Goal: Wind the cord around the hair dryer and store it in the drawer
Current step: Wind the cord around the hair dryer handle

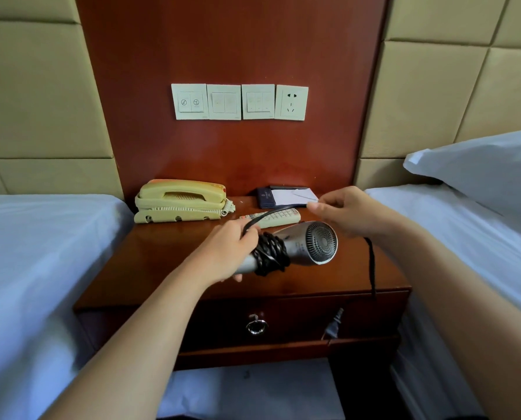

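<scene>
A silver hair dryer point(309, 244) hovers above the wooden nightstand point(168, 253), its rear grille facing me. My left hand point(225, 253) grips its handle. Several turns of black cord point(269, 254) wrap the handle beside that hand. A taut stretch of cord runs up to my right hand point(348, 212), which pinches it. The rest of the cord drops past my right wrist over the nightstand's front edge, and the plug point(333, 327) dangles in front of the drawer point(298, 319). The drawer is closed and has a metal ring pull point(256, 326).
A cream telephone point(180, 201), a white remote control point(279, 218) and a notepad in a dark folder point(286, 197) lie at the back of the nightstand. Beds with white sheets flank it on both sides. Wall switches and a socket point(291, 102) sit above.
</scene>
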`<state>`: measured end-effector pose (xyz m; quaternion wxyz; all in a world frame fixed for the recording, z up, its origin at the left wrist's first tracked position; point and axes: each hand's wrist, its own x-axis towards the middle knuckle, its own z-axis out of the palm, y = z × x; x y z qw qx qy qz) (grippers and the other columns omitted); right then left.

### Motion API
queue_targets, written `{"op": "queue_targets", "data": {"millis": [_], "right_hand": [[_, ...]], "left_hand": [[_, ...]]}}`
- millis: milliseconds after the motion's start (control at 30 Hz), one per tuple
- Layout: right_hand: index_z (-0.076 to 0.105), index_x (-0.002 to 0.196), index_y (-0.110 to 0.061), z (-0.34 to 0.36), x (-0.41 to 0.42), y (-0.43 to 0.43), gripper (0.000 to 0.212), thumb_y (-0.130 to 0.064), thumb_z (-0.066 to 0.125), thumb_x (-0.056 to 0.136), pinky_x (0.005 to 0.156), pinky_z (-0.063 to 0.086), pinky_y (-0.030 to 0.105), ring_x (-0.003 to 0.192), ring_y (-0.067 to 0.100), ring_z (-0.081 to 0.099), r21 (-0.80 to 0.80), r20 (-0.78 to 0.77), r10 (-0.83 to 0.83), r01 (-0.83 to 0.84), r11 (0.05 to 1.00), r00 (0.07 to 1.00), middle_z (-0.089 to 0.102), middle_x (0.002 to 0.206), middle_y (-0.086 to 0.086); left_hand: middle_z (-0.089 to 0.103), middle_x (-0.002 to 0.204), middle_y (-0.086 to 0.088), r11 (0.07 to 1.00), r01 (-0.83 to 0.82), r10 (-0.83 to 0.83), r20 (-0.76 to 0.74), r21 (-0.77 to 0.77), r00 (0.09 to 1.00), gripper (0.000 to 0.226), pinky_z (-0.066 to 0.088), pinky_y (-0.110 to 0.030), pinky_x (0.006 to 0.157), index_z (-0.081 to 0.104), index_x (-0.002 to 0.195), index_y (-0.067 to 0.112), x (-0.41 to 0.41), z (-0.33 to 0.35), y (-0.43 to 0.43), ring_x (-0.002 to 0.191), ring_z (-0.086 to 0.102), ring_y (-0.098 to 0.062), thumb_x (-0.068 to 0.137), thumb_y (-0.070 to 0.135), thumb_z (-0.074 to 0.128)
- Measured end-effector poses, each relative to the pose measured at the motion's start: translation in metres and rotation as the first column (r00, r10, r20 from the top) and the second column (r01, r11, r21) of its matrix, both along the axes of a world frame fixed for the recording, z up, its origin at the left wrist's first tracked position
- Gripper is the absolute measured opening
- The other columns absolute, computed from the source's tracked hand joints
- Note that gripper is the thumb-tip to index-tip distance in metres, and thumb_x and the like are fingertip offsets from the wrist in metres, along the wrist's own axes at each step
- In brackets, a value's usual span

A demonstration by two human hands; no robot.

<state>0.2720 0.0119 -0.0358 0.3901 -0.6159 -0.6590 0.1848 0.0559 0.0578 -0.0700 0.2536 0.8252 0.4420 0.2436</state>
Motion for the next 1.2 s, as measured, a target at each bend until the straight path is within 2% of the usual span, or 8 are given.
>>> {"op": "queue_targets", "data": {"millis": [233,367,467,633,767,933,1067,1200], "right_hand": [[0.050,0.052,-0.017,-0.020,0.014,0.007,0.042,-0.030,0.056,0.092,0.040,0.030,0.013,0.035,0.000,0.037,-0.118,-0.109,-0.008,-0.005,0.993,0.994,0.044,0.036,-0.011],[0.060,0.063,-0.012,-0.032,0.016,0.005,0.028,0.004,0.057,0.086,0.050,0.041,0.017,0.046,0.000,0.052,-0.124,-0.246,0.041,-0.074,0.990,0.968,0.060,0.047,-0.009],[0.054,0.065,-0.009,-0.047,0.014,0.009,0.029,0.013,0.049,0.084,0.049,0.030,0.022,0.051,0.013,0.042,-0.156,-0.278,-0.022,-0.023,0.987,0.960,0.053,0.058,0.003],[0.055,0.062,-0.014,-0.061,-0.009,0.011,0.036,-0.022,0.049,0.097,0.035,0.027,0.015,0.033,0.003,0.031,-0.311,-0.076,0.037,-0.059,0.949,0.996,0.037,0.048,-0.003],[0.057,0.059,-0.017,-0.051,-0.031,0.003,0.040,-0.029,0.049,0.096,0.044,0.032,0.012,0.039,0.002,0.038,-0.230,0.174,0.178,-0.136,0.964,0.969,0.041,0.044,-0.009],[0.057,0.059,-0.018,-0.024,-0.055,-0.013,0.037,-0.032,0.052,0.093,0.052,0.034,0.022,0.049,0.009,0.038,-0.137,0.386,0.225,-0.186,0.973,0.894,0.045,0.051,-0.004],[0.057,0.063,-0.019,-0.008,-0.077,-0.019,0.032,-0.033,0.054,0.092,0.063,0.045,0.036,0.059,0.015,0.047,-0.062,0.515,0.223,-0.224,0.973,0.828,0.052,0.058,-0.004],[0.060,0.075,-0.020,0.003,-0.095,-0.024,0.024,-0.032,0.050,0.094,0.058,0.038,0.032,0.059,0.010,0.045,-0.106,0.643,0.215,-0.193,0.976,0.735,0.052,0.064,-0.007]], "left_hand": [[0.064,0.072,-0.006,0.976,0.146,-0.128,0.117,-0.164,0.985,0.039,0.038,-0.025,0.036,0.034,0.139,0.025,-0.016,0.009,-0.007,0.047,0.061,-0.020,0.100,0.024,0.035],[0.065,0.055,-0.006,0.934,0.244,-0.163,0.295,-0.260,0.941,0.033,0.035,-0.024,0.036,0.040,0.133,0.028,-0.019,0.010,-0.010,0.043,0.057,-0.022,0.102,0.019,0.031],[0.063,0.053,-0.013,0.892,0.302,-0.119,0.470,-0.336,0.875,0.032,0.033,-0.021,0.033,0.045,0.127,0.026,-0.021,0.010,-0.010,0.038,0.053,-0.023,0.101,0.015,0.030],[0.060,0.055,-0.024,0.838,0.317,0.090,0.685,-0.445,0.723,0.031,0.033,-0.019,0.032,0.054,0.120,0.011,-0.029,0.009,-0.001,0.035,0.050,-0.023,0.101,0.020,0.031],[0.059,0.055,-0.023,0.845,0.211,0.258,0.719,-0.492,0.645,0.037,0.033,-0.018,0.033,0.051,0.112,-0.005,-0.032,0.010,0.011,0.034,0.048,-0.022,0.100,0.022,0.029],[0.061,0.051,-0.019,0.832,0.020,0.413,0.641,-0.555,0.647,0.045,0.032,-0.018,0.033,0.057,0.087,-0.010,-0.043,0.004,0.019,0.035,0.046,-0.022,0.099,0.019,0.025],[0.065,0.057,-0.019,0.838,-0.164,0.477,0.551,-0.521,0.685,0.045,0.035,-0.022,0.035,0.059,0.088,-0.008,-0.040,0.001,0.024,0.035,0.050,-0.023,0.097,0.021,0.026],[0.069,0.077,-0.020,0.856,-0.374,0.500,0.389,-0.358,0.774,0.043,0.037,-0.020,0.030,0.058,0.097,-0.003,-0.036,0.002,0.018,0.028,0.055,-0.016,0.097,0.027,0.027]]}}
